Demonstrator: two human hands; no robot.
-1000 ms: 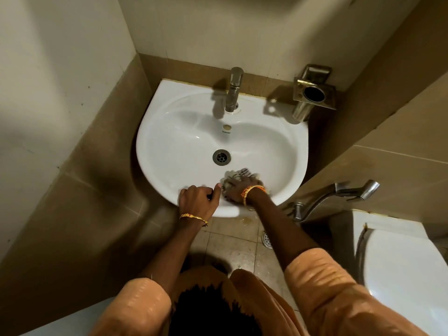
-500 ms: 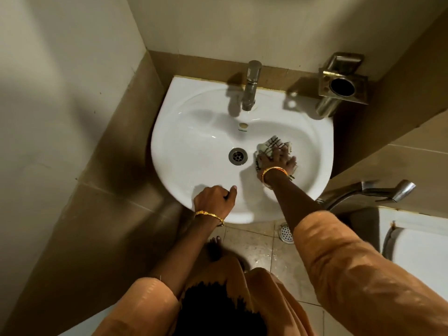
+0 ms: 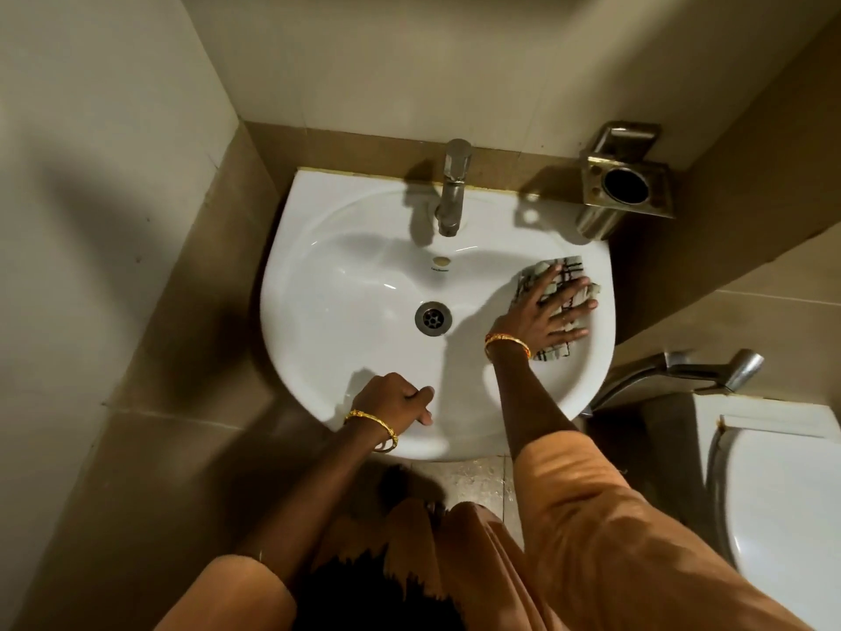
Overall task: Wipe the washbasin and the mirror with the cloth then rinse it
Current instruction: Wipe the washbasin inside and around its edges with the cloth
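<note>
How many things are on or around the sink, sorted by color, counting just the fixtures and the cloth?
White: 2, washbasin and toilet
Metal: 4, tap, drain, wall holder, spray handle
Checked: 1, cloth under the right hand
Total: 7

A metal tumbler holder (image 3: 625, 184) is mounted on the wall, with its round opening facing up. A metal health faucet sprayer (image 3: 682, 373) sits lower on the right wall, handle pointing right. A white toilet (image 3: 782, 503) occupies the lower right corner, lid closed. The floor (image 3: 473, 480) is tiled. Brown tiles (image 3: 150, 403) cover the lower walls; the upper walls (image 3: 91, 129) are cream.
</note>
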